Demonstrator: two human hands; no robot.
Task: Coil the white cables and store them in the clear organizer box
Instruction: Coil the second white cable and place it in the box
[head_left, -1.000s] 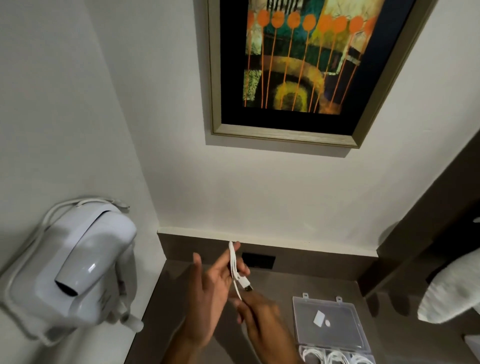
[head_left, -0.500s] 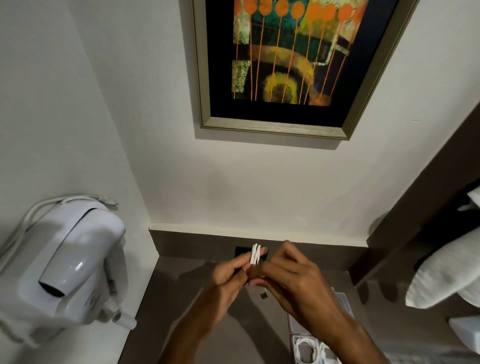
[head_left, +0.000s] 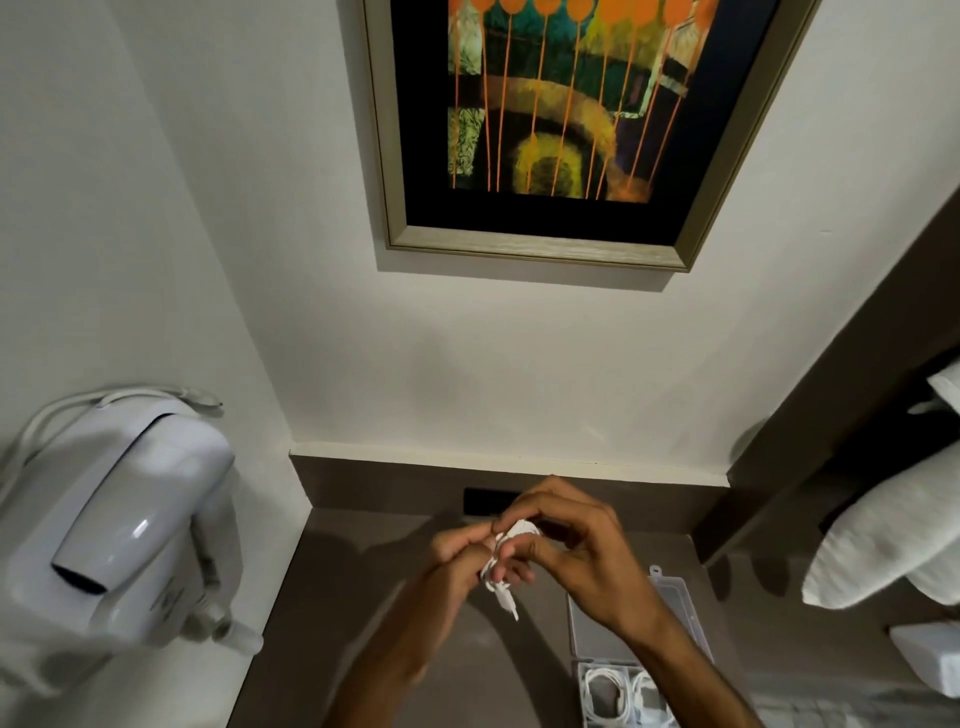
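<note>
Your left hand (head_left: 462, 558) and right hand (head_left: 587, 556) meet above the middle of the brown desk (head_left: 363, 597), near its back edge, and both are closed on the thin white cable (head_left: 501, 564). Your left fingers are curled together, pinching the bundled loops from the left; your right thumb and fingertips press on the same bundle from above and from the right. One short end of the cable with its white plug (head_left: 508, 603) hangs free below your hands. The clear plastic organizer box (head_left: 680, 613) lies open toward the desk's right front corner, partly hidden under your right forearm, its lid flat toward the wall. Coiled white cables (head_left: 605, 693) already sit in its front compartments. A white wall-mounted hair dryer (head_left: 124, 519) hangs at the left, and a framed abstract painting (head_left: 550, 114) is on the wall behind the desk.
</note>
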